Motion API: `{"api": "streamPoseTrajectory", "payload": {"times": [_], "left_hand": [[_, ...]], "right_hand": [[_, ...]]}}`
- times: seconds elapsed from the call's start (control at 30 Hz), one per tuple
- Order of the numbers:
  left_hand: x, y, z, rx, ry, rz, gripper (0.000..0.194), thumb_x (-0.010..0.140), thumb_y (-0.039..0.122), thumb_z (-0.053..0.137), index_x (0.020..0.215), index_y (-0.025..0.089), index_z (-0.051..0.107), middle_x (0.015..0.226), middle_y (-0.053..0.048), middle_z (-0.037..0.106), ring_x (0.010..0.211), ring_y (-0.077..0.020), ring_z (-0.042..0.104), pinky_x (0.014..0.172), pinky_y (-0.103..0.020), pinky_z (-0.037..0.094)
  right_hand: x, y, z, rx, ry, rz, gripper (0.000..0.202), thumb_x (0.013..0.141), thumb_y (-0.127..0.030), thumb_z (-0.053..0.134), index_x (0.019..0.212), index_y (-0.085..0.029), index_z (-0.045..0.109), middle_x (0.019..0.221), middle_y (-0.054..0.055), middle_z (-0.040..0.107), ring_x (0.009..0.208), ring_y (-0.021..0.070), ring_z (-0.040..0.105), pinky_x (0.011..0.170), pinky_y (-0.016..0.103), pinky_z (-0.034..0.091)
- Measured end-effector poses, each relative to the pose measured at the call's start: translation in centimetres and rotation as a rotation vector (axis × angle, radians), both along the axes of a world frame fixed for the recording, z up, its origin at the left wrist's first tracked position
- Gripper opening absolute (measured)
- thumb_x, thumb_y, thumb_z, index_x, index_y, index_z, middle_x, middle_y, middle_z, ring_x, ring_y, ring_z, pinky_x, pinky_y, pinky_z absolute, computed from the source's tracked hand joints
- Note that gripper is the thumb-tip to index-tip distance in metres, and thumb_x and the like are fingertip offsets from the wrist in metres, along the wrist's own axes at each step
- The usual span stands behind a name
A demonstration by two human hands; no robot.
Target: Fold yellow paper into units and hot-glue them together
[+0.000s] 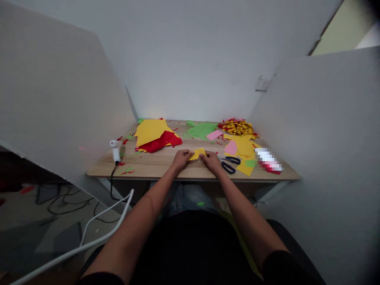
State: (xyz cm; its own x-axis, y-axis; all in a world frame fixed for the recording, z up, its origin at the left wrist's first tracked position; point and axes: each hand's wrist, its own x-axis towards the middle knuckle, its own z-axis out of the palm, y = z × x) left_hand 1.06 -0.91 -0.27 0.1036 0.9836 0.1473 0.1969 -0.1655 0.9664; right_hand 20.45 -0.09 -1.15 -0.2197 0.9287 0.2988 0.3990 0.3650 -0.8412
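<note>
A small yellow piece [198, 153], felt or paper by its look, is stretched between my two hands just above the table's front part. My left hand [181, 159] pinches its left end, thumb on top. At the other end, my right hand [211, 161] grips it in the same way. Dark-handled scissors [228, 165] lie right beside my right hand, their blades partly hidden. Pink pieces [230, 148] and yellow sheets [245, 147] are spread beyond the scissors.
On the wooden table [154, 164], yellow sheets [151, 132] and red sheets [162, 142] lie at left. A white glue gun-like device [115, 151] with a cord stands left. Green sheets [202, 130] and a pile of yellow cut pieces [239, 127] sit behind. Partitions [332, 118] flank both sides.
</note>
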Motion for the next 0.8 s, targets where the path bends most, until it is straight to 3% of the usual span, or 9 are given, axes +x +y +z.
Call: {"api": "streamPoseTrajectory", "payload": {"times": [0.3, 0.57, 0.8], "left_hand": [[-0.79, -0.02, 0.06, 0.071, 0.019, 0.078, 0.03, 0.094, 0.041, 0.062, 0.094, 0.012, 0.065, 0.086, -0.001, 0.065, 0.073, -0.0137, 0.063, 0.067, -0.029, 0.055], [-0.3, -0.26, 0.19, 0.022, -0.106, 0.141, 0.028, 0.097, 0.04, 0.058, 0.098, 0.012, 0.063, 0.084, -0.001, 0.064, 0.066, -0.0103, 0.06, 0.059, -0.025, 0.053], [0.02, -0.58, 0.37, 0.005, -0.164, 0.091, 0.023, 0.094, 0.035, 0.064, 0.092, 0.012, 0.064, 0.078, 0.001, 0.063, 0.062, -0.009, 0.059, 0.056, -0.022, 0.052]], "right_hand": [[-0.55, 0.14, -0.3, -0.019, 0.008, -0.003, 0.031, 0.096, -0.044, 0.06, 0.1, -0.013, 0.065, 0.091, 0.001, 0.066, 0.076, 0.015, 0.065, 0.068, 0.03, 0.056], [-0.61, 0.41, -0.15, -0.056, 0.072, -0.066, 0.03, 0.098, -0.043, 0.059, 0.105, -0.014, 0.064, 0.095, 0.003, 0.066, 0.078, 0.0144, 0.065, 0.07, 0.031, 0.056], [-1.0, 0.07, 0.27, -0.057, 0.045, -0.023, 0.028, 0.097, -0.041, 0.06, 0.103, -0.014, 0.065, 0.095, 0.003, 0.067, 0.079, 0.0146, 0.065, 0.071, 0.032, 0.057]]}}
